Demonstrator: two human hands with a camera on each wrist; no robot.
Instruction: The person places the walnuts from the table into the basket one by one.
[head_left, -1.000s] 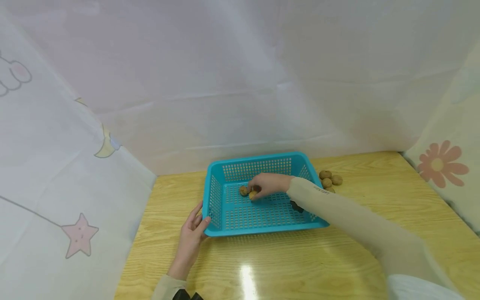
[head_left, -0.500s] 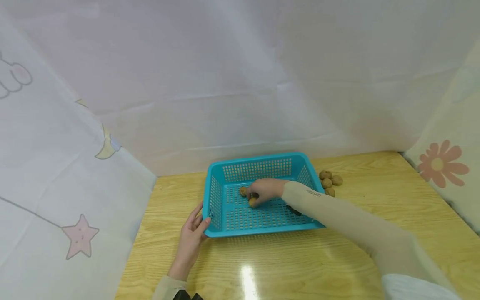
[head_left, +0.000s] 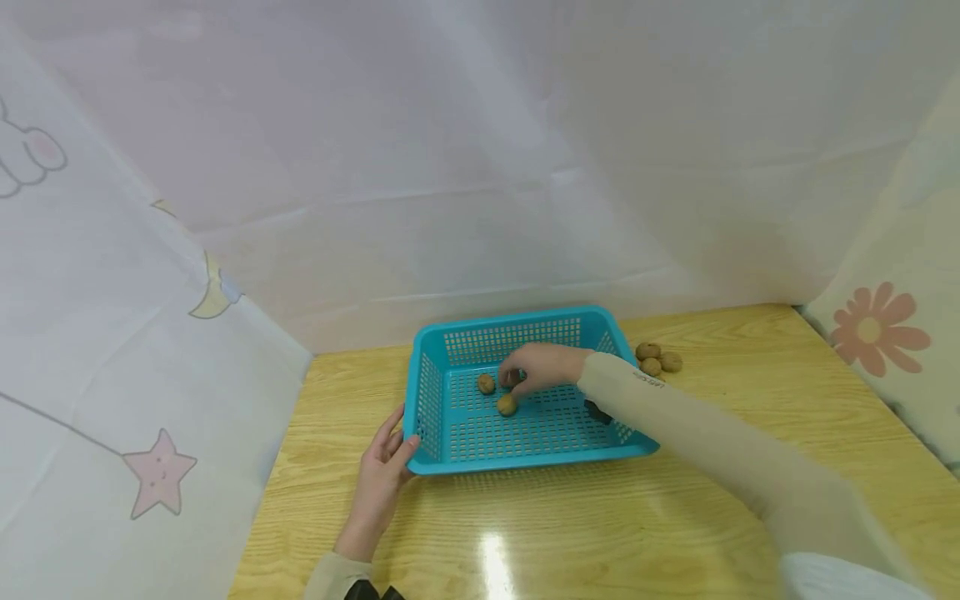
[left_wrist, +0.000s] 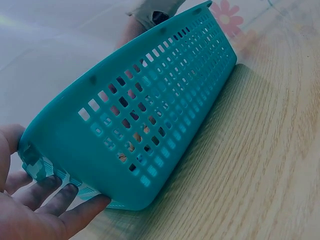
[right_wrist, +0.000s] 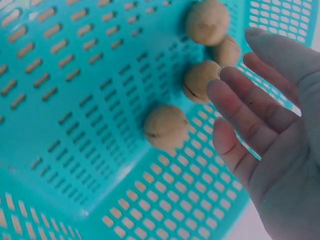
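Observation:
A blue plastic basket (head_left: 525, 458) with slotted walls stands on the wooden table. My left hand (head_left: 380, 475) holds its near left corner, thumb over the rim and fingers (left_wrist: 82, 212) against the outside of the end wall. Over the inside of the basket is my right hand (head_left: 543, 367), its fingers loosely bent and apart. In the head view one walnut (head_left: 507, 405) lies just below its fingertips and another walnut (head_left: 486, 383) to their left. The right wrist view shows several walnuts in a row, the nearest walnut (right_wrist: 200, 81) beside the fingertips.
Several more walnuts (head_left: 651, 366) lie on the table (head_left: 750, 375), just outside the basket's right end. A pale cloth backdrop (head_left: 480, 208) rises behind the table and at both sides. The right sleeve (head_left: 675, 417) crosses the basket's right rim.
The right hand has shifted one walnut slightly toward the near side, let go of it and drawn back a little. The left hand stays at the corner.

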